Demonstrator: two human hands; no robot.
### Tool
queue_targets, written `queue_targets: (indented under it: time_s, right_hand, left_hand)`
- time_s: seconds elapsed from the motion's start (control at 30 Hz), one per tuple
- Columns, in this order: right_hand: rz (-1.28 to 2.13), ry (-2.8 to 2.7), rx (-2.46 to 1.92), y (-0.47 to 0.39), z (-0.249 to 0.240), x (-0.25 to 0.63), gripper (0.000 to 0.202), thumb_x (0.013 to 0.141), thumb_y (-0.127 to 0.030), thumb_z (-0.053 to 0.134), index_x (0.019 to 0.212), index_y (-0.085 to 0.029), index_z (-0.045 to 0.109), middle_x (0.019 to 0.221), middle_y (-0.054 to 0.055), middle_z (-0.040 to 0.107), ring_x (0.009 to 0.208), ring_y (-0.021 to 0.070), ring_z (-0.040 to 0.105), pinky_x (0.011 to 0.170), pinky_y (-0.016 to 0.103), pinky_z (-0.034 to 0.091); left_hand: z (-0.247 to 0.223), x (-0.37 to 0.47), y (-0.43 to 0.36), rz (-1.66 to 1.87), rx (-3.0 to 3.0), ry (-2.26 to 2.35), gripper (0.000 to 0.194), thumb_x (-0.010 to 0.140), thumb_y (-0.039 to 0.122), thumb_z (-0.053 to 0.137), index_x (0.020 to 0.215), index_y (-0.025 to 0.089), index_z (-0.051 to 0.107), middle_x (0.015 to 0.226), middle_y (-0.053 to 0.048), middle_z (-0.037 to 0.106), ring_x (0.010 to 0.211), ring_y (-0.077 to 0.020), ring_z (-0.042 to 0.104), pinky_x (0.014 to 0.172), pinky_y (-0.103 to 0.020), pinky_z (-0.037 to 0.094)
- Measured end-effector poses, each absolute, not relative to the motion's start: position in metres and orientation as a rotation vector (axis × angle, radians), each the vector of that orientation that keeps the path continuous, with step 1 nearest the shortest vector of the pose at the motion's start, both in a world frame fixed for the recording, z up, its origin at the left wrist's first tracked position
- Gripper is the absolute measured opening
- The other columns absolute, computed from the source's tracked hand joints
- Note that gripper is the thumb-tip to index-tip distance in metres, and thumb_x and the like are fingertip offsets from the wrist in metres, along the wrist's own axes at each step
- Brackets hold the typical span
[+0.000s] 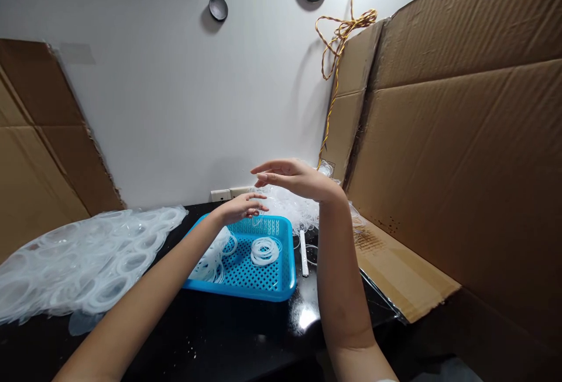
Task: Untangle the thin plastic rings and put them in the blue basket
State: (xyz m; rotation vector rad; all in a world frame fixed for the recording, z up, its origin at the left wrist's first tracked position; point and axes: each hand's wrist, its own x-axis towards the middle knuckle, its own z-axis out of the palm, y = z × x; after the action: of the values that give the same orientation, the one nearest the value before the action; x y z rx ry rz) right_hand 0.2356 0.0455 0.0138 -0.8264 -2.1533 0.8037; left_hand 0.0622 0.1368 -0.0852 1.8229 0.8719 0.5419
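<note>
My left hand [240, 207] hovers over the back edge of a blue plastic basket [287, 288], its fingers spread. Above it and to the right, my right hand [298, 180] is bent at the wrist with fingers stretched out to the left. I see nothing held in either hand, though faint clear strands near the left fingertips are hard to make out. Inside the basket lie a neat coil of thin white rings [264, 251] and a looser heap of white rings [213, 262], partly hidden by my left forearm. Behind the basket is a large pile of translucent rings [290, 203].
Clear bags of bundled rings [127, 247] cover the table's left side. A white strip [304, 253] lies right of the basket. Cardboard panels [465, 136] stand on the right, with another cardboard panel [48, 130] at left. A yellow twisted cord [336, 89] hangs down the wall.
</note>
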Motion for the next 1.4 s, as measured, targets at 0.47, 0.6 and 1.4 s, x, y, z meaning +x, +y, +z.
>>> queue_targets:
  time_s: [0.47, 0.6, 1.4]
  right_hand:
    - [0.795, -2.139, -0.890, 0.046, 0.014, 0.240, 0.031, 0.088, -0.029, 0.051, 0.111, -0.009, 0.059, 0.100, 0.013, 0.067, 0.096, 0.0180, 0.062, 0.085, 0.031, 0.047]
    - [0.783, -2.143, -0.900, 0.047, 0.014, 0.240, 0.030, 0.088, -0.029, 0.051, 0.110, -0.010, 0.059, 0.099, 0.012, 0.067, 0.095, 0.0169, 0.062, 0.085, 0.030, 0.047]
    - [0.695, -2.373, -0.988, 0.068, -0.002, 0.229, 0.050, 0.078, -0.020, 0.063, 0.126, -0.018, 0.048, 0.121, 0.012, 0.057, 0.115, 0.0208, 0.051, 0.093, 0.034, 0.046]
  left_hand:
    - [-0.124, 0.081, 0.106, -0.084, 2.368, 0.967, 0.026, 0.084, 0.027, 0.057, 0.106, 0.015, 0.058, 0.107, -0.008, 0.060, 0.095, -0.0208, 0.059, 0.082, -0.042, 0.047]
    - [-0.120, 0.082, 0.102, -0.063, 2.435, 0.972, 0.026, 0.087, 0.029, 0.053, 0.109, 0.015, 0.056, 0.110, -0.008, 0.058, 0.095, -0.0202, 0.058, 0.082, -0.042, 0.048]
    - [-0.054, 0.039, 0.087, 0.965, 1.311, 0.634, 0.040, 0.074, 0.014, 0.063, 0.112, 0.014, 0.050, 0.097, -0.010, 0.067, 0.079, -0.0162, 0.066, 0.076, -0.029, 0.047]
